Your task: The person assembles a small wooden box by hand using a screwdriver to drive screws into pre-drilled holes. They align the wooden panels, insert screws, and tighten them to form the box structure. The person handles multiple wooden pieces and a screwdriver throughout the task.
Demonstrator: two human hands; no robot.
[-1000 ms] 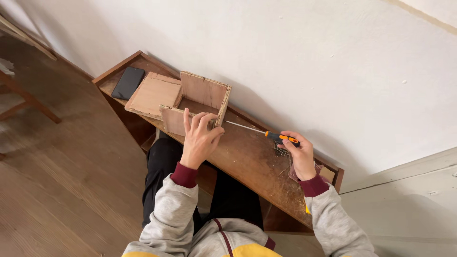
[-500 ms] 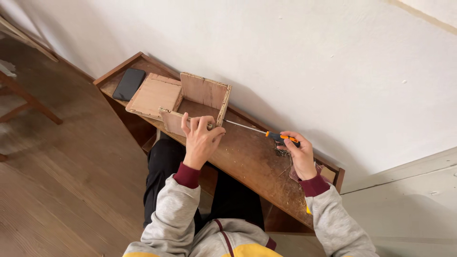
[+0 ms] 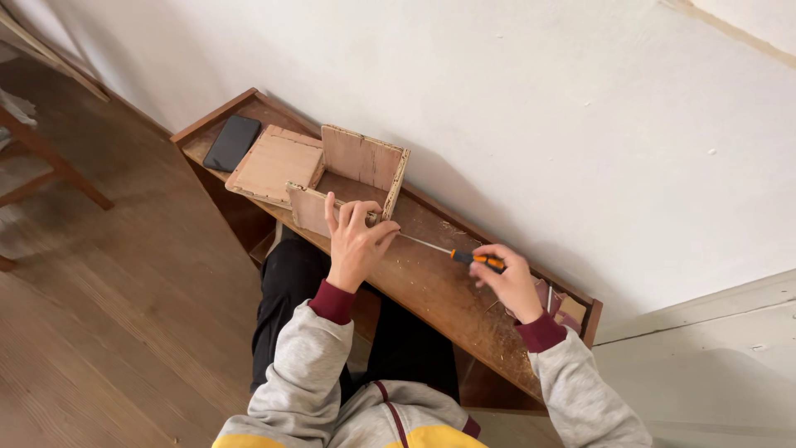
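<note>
My left hand (image 3: 355,241) presses on the near corner of a small open box of plywood panels (image 3: 358,170) that stands on a long wooden bench (image 3: 431,286). My right hand (image 3: 507,280) grips the orange and black handle of a screwdriver (image 3: 474,259). Its thin metal shaft runs left to the box's corner by my left fingers. A flat plywood panel (image 3: 274,164) lies against the box's left side.
A black phone (image 3: 232,142) lies at the bench's far left end. The bench stands along a white wall (image 3: 531,108). Small wood scraps (image 3: 562,305) sit at its right end. A wooden chair leg (image 3: 58,166) stands on the plank floor at left. My legs are under the bench.
My left hand has shifted slightly on the box's corner. The screwdriver stays pointed at the same corner, and my right hand holds it as before.
</note>
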